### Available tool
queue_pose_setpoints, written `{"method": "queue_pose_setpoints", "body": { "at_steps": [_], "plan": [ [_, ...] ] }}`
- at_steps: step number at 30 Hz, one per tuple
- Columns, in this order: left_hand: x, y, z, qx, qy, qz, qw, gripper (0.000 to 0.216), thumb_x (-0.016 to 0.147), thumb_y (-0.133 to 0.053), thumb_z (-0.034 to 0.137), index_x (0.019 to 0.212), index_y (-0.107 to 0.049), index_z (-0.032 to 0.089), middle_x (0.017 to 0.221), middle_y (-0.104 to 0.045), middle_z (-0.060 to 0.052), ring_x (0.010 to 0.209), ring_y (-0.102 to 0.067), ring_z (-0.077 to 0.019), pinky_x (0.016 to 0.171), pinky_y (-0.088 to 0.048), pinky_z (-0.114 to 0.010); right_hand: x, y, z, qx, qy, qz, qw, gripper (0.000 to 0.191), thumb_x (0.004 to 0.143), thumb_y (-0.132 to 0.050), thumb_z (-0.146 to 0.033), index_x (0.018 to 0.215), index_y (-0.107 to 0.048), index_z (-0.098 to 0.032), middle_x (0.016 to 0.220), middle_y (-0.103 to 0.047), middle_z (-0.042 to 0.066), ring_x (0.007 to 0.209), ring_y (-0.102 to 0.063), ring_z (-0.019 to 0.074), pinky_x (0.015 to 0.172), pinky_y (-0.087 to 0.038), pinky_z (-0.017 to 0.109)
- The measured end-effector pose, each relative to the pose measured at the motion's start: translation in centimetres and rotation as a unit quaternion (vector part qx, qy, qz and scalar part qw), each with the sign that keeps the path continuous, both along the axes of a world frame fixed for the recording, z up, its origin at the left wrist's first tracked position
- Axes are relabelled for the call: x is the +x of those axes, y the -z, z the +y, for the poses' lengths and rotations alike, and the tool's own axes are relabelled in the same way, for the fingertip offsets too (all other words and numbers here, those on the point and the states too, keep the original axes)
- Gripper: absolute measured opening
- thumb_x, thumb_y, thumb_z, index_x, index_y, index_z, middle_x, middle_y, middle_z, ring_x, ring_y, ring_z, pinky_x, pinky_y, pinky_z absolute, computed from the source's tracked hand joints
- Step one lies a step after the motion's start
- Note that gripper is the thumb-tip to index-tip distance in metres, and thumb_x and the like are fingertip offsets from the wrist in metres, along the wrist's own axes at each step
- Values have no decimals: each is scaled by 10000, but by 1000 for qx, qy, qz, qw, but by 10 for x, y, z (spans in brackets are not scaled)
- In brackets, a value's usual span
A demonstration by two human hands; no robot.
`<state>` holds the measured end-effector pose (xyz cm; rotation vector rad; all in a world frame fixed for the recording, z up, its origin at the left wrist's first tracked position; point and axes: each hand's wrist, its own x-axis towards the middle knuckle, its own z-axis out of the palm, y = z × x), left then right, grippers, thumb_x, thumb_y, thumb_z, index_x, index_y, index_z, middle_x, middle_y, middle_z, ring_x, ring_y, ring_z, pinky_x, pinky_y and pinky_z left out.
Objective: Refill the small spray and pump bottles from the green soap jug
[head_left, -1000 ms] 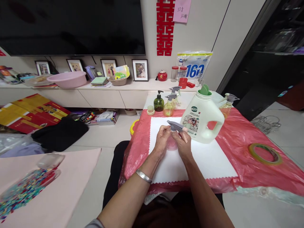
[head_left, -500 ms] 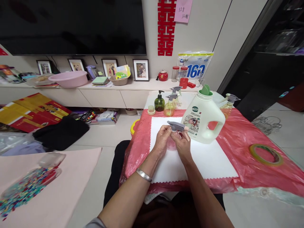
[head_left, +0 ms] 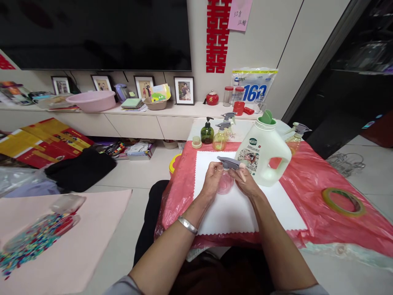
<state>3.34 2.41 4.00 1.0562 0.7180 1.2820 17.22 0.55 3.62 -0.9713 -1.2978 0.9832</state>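
A pink see-through spray bottle point(head_left: 225, 184) with a grey trigger head point(head_left: 229, 162) stands on the white mat point(head_left: 233, 217). My left hand point(head_left: 213, 177) is closed at the left of its neck, just under the head. On the other side, my right hand point(head_left: 245, 180) pinches the neck below the pale trigger. Close behind my right hand is a big cream jug point(head_left: 264, 151) with a green scoop point(head_left: 267, 117) in its mouth. Beyond the mat stand a yellow spray bottle point(head_left: 220, 139) and a dark green pump bottle point(head_left: 207, 132).
Red plastic sheeting point(head_left: 181, 184) covers the table under the mat. A roll of tape point(head_left: 343, 201) lies at the right, and another spray bottle point(head_left: 295, 141) stands behind the jug. Colourful small pieces point(head_left: 33, 246) lie on a pink surface point(head_left: 92, 229) at the left.
My right hand has shifted to the right and its fingers have turned around the neck, so more of the pink bottle shows. My left hand keeps its place.
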Motion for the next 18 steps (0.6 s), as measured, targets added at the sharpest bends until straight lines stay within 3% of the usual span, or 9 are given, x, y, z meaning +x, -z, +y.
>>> {"method": "queue_pose_setpoints", "body": {
  "at_steps": [4,10,14,18],
  "plan": [
    [0,0,-1,-4,-11,9,1000,511,727,-700,723,842,-581,240,818,-601,24,820,-533,-175,813,-408,-304,-5,-3,1,23,16,1,1000,394,730,-783,-476,1034,-727,-233,1164,-644,72,992,-584,201,872,-504,355],
    [-2,-6,-4,-12,-6,19,1000,500,767,-656,726,847,-573,240,760,-546,32,756,-491,-162,762,-396,-293,-11,0,3,30,45,-8,999,367,755,-756,-475,1032,-733,-235,1016,-622,45,901,-574,167,821,-507,325],
    [-4,-4,-2,-6,2,12,1000,563,698,-700,752,884,-566,238,836,-573,22,822,-520,-170,802,-418,-296,-12,-2,2,28,45,-15,998,395,803,-698,-527,1065,-722,-233,980,-589,40,921,-565,170,843,-505,328],
    [-4,-3,0,3,7,21,1000,596,664,-713,770,864,-552,232,860,-584,13,877,-539,-183,851,-430,-310,-5,-13,0,8,20,-49,999,426,748,-770,-479,1088,-719,-228,994,-595,49,936,-561,177,841,-505,324]
  ]
}}
